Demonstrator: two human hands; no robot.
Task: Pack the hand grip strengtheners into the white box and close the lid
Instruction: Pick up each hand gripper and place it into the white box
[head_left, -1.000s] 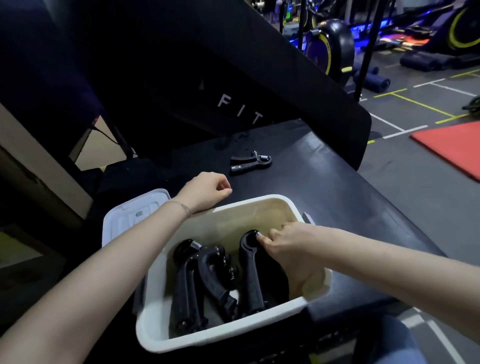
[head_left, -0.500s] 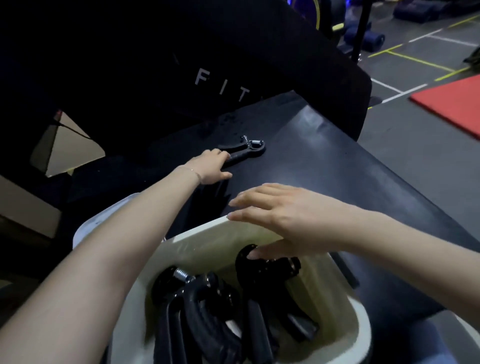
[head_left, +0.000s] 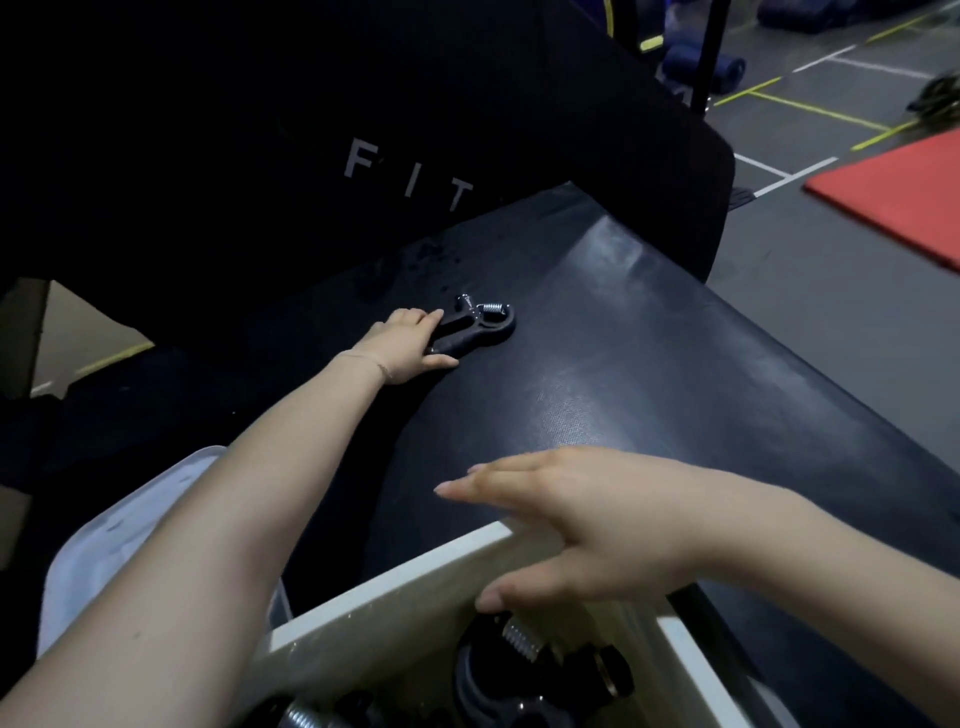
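On the dark gym worktop (head_left: 649, 364) I see my left hand (head_left: 402, 348) closing on the last strengthener (head_left: 475, 327), perhaps only partly gripped; it could slip. Right hand (head_left: 587, 525), fingers spread, steadies the white box (head_left: 395, 592)

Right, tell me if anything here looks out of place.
One grip strengthener lies out on the black bench, apart from the white box, with the left hand on its handles. Dark droplet-like specks mark the bench behind it.

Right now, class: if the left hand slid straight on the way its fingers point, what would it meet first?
The lone grip strengthener on the black bench; the left hand already seems to touch its handles.
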